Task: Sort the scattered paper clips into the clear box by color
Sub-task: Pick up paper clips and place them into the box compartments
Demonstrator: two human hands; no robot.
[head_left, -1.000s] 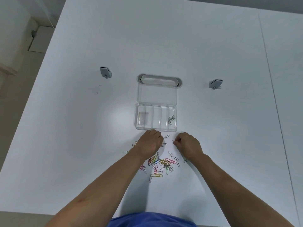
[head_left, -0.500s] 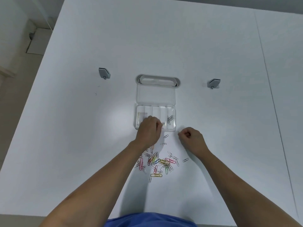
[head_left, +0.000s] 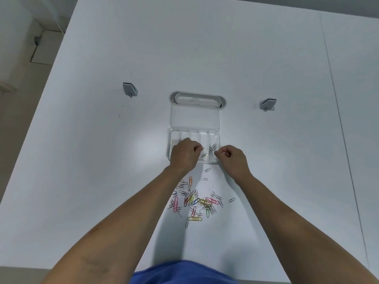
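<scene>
Hands are both up at the clear box [head_left: 194, 119], which sits open near the middle of the white tabletop [head_left: 102, 160] with its lid tipped back toward 12 o'clock. The left hand [head_left: 184, 154] hangs over the left and middle slots, fingers curled in a tight grip; what it holds is too small to see. The right hand [head_left: 231, 158] is at the box's 5 o'clock corner, thumb and finger pinched together, and I cannot tell if a clip is in its grip. Silver clips [head_left: 212, 148] lie in the slot on the right. The pile of colored paper clips [head_left: 196, 201] lies at 6 o'clock from the box, between the two arms.
</scene>
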